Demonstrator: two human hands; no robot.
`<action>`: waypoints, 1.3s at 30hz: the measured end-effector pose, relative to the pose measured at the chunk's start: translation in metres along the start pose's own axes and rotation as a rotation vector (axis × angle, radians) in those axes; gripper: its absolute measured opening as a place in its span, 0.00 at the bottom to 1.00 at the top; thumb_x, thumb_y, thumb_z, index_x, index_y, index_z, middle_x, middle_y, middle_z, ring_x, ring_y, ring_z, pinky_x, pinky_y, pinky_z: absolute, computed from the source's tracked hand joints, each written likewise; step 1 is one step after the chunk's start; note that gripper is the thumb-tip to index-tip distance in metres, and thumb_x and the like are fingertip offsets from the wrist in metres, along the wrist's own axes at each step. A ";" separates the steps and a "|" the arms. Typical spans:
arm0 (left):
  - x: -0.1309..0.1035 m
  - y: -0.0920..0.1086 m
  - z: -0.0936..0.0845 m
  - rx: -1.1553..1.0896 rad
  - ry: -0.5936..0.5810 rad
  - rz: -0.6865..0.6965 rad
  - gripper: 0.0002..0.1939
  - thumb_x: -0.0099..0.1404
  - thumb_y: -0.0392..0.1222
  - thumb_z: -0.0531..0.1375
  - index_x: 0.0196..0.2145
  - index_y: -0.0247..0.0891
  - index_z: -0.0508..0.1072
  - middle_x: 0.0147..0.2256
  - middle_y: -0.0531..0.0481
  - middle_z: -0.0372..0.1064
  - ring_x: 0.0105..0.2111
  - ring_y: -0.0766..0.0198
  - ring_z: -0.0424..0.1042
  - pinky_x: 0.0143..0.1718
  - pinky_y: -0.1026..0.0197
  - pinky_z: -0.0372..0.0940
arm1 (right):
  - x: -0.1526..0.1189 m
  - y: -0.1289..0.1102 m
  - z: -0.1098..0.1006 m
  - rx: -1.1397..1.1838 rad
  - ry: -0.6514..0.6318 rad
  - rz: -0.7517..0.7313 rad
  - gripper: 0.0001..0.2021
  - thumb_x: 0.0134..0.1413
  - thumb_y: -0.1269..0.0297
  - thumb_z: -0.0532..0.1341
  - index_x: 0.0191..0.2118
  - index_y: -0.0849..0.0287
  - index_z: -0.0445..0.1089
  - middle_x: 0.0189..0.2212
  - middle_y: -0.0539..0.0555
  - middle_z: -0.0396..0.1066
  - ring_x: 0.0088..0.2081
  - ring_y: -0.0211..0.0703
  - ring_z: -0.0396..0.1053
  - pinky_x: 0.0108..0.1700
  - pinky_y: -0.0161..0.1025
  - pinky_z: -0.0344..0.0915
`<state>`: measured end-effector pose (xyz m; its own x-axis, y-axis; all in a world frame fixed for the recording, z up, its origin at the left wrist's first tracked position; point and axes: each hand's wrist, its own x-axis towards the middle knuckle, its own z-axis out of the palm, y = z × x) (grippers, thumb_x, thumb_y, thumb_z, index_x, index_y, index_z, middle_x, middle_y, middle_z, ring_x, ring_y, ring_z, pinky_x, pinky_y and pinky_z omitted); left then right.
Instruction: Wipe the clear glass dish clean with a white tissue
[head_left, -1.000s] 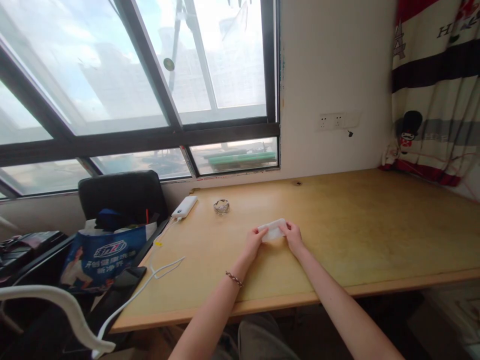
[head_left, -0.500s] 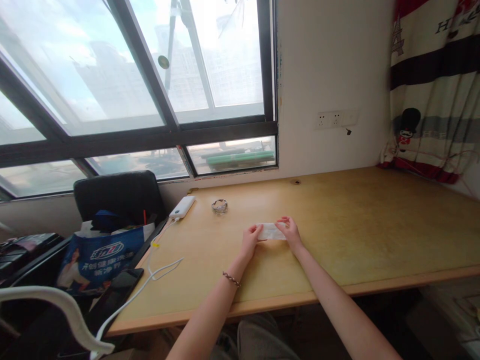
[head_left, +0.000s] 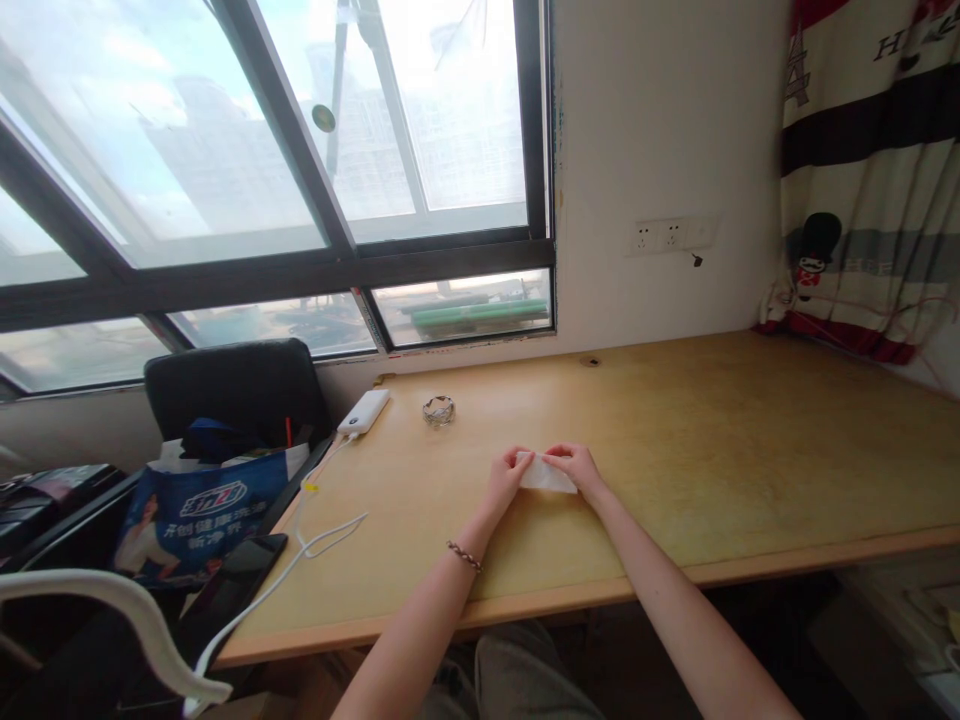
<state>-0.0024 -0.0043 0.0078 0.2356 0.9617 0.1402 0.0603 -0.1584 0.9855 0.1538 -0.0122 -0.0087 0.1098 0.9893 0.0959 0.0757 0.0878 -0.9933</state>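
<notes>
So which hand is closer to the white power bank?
Left. The left hand is to the right of the white power bank and nearer the person; the right hand is farther right, beyond the left one.

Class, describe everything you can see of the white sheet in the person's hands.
The white sheet is thin and plain, with a roughly four-sided visible part and no readable marking. It looks like soft paper or cloth; which, I cannot tell. The left hand and right hand pinch its upper edge, close together, leaving the lower edge free and the lower right corner showing. It is over the wooden table; whether it touches is unclear.
</notes>
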 end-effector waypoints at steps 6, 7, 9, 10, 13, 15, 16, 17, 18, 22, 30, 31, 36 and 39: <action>0.001 -0.003 -0.003 0.095 0.117 0.011 0.18 0.52 0.52 0.55 0.28 0.33 0.70 0.18 0.54 0.63 0.16 0.71 0.59 0.15 0.70 0.52 | 0.006 0.012 -0.003 0.053 0.135 -0.004 0.14 0.31 0.58 0.62 0.24 0.64 0.69 0.21 0.52 0.69 0.23 0.38 0.65 0.25 0.33 0.59; 0.000 -0.004 -0.003 0.092 0.126 0.010 0.18 0.52 0.53 0.54 0.29 0.33 0.70 0.17 0.54 0.62 0.15 0.72 0.58 0.14 0.70 0.51 | 0.007 0.014 -0.004 0.046 0.161 -0.014 0.13 0.31 0.58 0.62 0.24 0.64 0.69 0.21 0.52 0.70 0.24 0.38 0.65 0.27 0.34 0.60; 0.000 -0.003 -0.003 0.096 0.139 0.019 0.18 0.52 0.53 0.54 0.29 0.33 0.70 0.16 0.55 0.62 0.13 0.73 0.56 0.12 0.70 0.50 | 0.009 0.016 -0.005 0.011 0.202 -0.033 0.13 0.31 0.57 0.62 0.25 0.63 0.70 0.22 0.53 0.71 0.26 0.40 0.66 0.29 0.35 0.61; 0.000 -0.003 -0.003 0.101 0.141 0.026 0.18 0.52 0.53 0.54 0.29 0.33 0.70 0.16 0.55 0.61 0.13 0.73 0.56 0.12 0.70 0.50 | 0.010 0.016 -0.005 -0.009 0.219 -0.041 0.13 0.31 0.57 0.62 0.25 0.63 0.70 0.23 0.53 0.71 0.26 0.40 0.67 0.30 0.35 0.61; 0.000 -0.002 -0.003 0.104 0.143 0.034 0.18 0.51 0.53 0.55 0.29 0.33 0.70 0.17 0.54 0.62 0.13 0.73 0.57 0.12 0.70 0.51 | 0.010 0.015 -0.007 -0.048 0.255 -0.060 0.13 0.32 0.57 0.61 0.25 0.62 0.70 0.23 0.54 0.71 0.27 0.41 0.67 0.30 0.35 0.62; 0.000 -0.001 -0.004 0.108 0.149 0.038 0.18 0.52 0.53 0.55 0.29 0.33 0.69 0.17 0.54 0.63 0.14 0.73 0.57 0.12 0.71 0.52 | 0.010 0.014 -0.008 -0.057 0.274 -0.070 0.12 0.33 0.57 0.61 0.24 0.61 0.70 0.23 0.53 0.71 0.27 0.41 0.67 0.31 0.35 0.62; 0.000 -0.001 -0.005 0.111 0.151 0.040 0.18 0.52 0.53 0.55 0.29 0.33 0.69 0.17 0.53 0.63 0.14 0.73 0.57 0.13 0.71 0.53 | 0.010 0.014 -0.008 -0.058 0.282 -0.075 0.12 0.33 0.57 0.61 0.24 0.61 0.70 0.23 0.53 0.71 0.27 0.40 0.67 0.31 0.35 0.62; 0.001 -0.001 -0.005 0.114 0.152 0.042 0.17 0.52 0.52 0.54 0.28 0.33 0.69 0.17 0.53 0.62 0.14 0.73 0.57 0.13 0.71 0.53 | 0.010 0.013 -0.009 -0.056 0.289 -0.080 0.11 0.33 0.58 0.61 0.24 0.61 0.70 0.23 0.53 0.71 0.27 0.40 0.67 0.31 0.35 0.62; 0.001 -0.001 -0.007 0.118 0.150 0.043 0.17 0.52 0.52 0.54 0.28 0.33 0.69 0.17 0.54 0.62 0.14 0.73 0.57 0.13 0.71 0.52 | 0.010 0.013 -0.009 -0.051 0.293 -0.081 0.11 0.34 0.58 0.60 0.24 0.61 0.70 0.23 0.53 0.71 0.27 0.40 0.67 0.30 0.34 0.62; 0.001 -0.002 -0.020 0.164 0.138 0.034 0.18 0.52 0.53 0.54 0.29 0.34 0.69 0.17 0.54 0.62 0.14 0.73 0.56 0.13 0.71 0.51 | 0.011 0.015 -0.009 0.003 0.290 -0.035 0.12 0.33 0.58 0.61 0.24 0.62 0.69 0.20 0.53 0.69 0.22 0.38 0.65 0.23 0.33 0.61; -0.010 -0.001 -0.131 0.651 0.326 -0.021 0.22 0.54 0.57 0.50 0.31 0.35 0.69 0.22 0.50 0.67 0.19 0.66 0.64 0.20 0.66 0.58 | 0.012 0.018 -0.008 0.137 0.342 0.026 0.13 0.32 0.59 0.61 0.25 0.64 0.68 0.20 0.53 0.69 0.19 0.35 0.64 0.20 0.31 0.59; -0.013 0.001 -0.148 0.796 0.349 -0.045 0.22 0.54 0.57 0.49 0.31 0.35 0.70 0.21 0.49 0.67 0.20 0.64 0.65 0.23 0.64 0.59 | 0.012 0.017 -0.007 0.128 0.336 0.026 0.13 0.32 0.59 0.61 0.25 0.64 0.68 0.20 0.53 0.69 0.18 0.35 0.64 0.20 0.31 0.59; -0.033 0.009 -0.186 1.383 0.546 0.088 0.22 0.58 0.52 0.48 0.40 0.33 0.67 0.39 0.39 0.66 0.42 0.51 0.63 0.42 0.52 0.57 | 0.012 0.015 -0.005 0.084 0.342 0.028 0.13 0.32 0.58 0.61 0.26 0.63 0.68 0.21 0.53 0.70 0.18 0.35 0.64 0.20 0.32 0.59; -0.047 0.005 -0.169 1.412 0.275 0.260 0.19 0.61 0.49 0.45 0.44 0.38 0.66 0.47 0.44 0.61 0.48 0.55 0.58 0.48 0.55 0.53 | 0.012 0.015 -0.005 0.073 0.343 0.037 0.14 0.32 0.58 0.61 0.26 0.64 0.68 0.21 0.54 0.69 0.18 0.35 0.64 0.19 0.31 0.59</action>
<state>-0.1776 -0.0125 0.0227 0.2090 0.8584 0.4686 0.9653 -0.2578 0.0418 0.1613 0.0004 -0.0220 0.4388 0.8963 0.0638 -0.0042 0.0730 -0.9973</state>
